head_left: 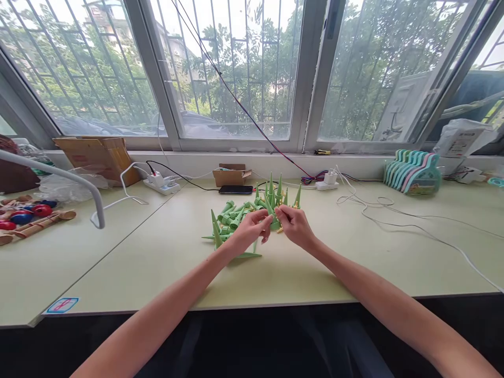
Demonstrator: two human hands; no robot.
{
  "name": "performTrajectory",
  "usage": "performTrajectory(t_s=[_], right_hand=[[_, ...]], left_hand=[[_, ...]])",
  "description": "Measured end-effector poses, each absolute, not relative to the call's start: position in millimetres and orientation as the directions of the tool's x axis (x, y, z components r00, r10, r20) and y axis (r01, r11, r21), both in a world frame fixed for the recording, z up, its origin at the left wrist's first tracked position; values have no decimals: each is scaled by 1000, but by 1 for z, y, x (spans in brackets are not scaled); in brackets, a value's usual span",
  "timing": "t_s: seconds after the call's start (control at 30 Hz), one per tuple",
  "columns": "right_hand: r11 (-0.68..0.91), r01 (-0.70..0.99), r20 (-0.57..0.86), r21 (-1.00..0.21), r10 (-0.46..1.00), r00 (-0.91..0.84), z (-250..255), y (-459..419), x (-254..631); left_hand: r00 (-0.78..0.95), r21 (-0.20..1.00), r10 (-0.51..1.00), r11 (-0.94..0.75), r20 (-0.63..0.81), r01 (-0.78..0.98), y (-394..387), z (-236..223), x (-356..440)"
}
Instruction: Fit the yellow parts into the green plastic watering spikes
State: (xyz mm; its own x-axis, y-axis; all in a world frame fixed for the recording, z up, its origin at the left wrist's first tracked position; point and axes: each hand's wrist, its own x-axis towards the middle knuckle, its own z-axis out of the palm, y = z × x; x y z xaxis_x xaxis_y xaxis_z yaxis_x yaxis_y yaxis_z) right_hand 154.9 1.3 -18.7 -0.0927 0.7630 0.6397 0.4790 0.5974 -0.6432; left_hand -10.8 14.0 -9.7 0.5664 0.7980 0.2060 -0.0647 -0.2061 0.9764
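Note:
My left hand (255, 228) pinches a green pointed cone (269, 205), its tip up, over the middle of the table. Close beside it, my right hand (296, 224) is closed in a pinch near the cone's side. Whatever sits between the right fingertips is too small to make out. Behind the hands several green cones (280, 190) stand upright, with small yellow pieces (280, 230) among them. To the left lies a heap of green plastic parts (226, 218), partly covered by my left hand and forearm. One long green spike (249, 255) rests flat in front.
A black phone (235, 189) lies before a small open cardboard box (232, 174). Power strips (162, 185) and white cables (374, 202) spread along the back. Teal hanger-like pieces (412, 173) stand at right; wooden toys (29, 215) and a grey curved bar (84, 181) are left.

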Motion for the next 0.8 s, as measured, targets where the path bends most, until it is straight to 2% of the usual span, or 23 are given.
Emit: performTrajectory(t_s=[0.1,0.17,0.23,0.3,0.37,0.5,0.6,0.7,0.8], right_hand=[[548,493,605,-676,795,-54,-21,5,153],[525,489,580,-696,813,-48,-22,7,153],[516,478,565,-711,824,-49,-23,9,153],[518,465,563,-718,825,-49,-23,9,153],[529,453,570,-717,820,-56,-23,9,154],[572,446,604,-689,793,-84,-20,3,156],[598,463,625,-655,772,-113,-18,0,156],[589,489,625,-644,773,-109,-17,1,155],[553,509,602,-659,794,-82,-19,4,153]], left_hand=[[471,889,812,-443,344,114,14,-14,-8],[435,794,771,-581,466,179,14,-17,-7],[426,724,732,-654,532,220,15,-19,-7],[422,729,737,-648,528,221,14,-20,-7],[423,790,774,-584,472,186,13,-18,-7],[525,936,797,-353,299,3,11,-12,-9],[615,977,760,-188,209,-99,12,-10,-11],[552,954,792,-299,260,-22,14,-12,-10],[445,861,805,-492,393,129,14,-17,-7]])
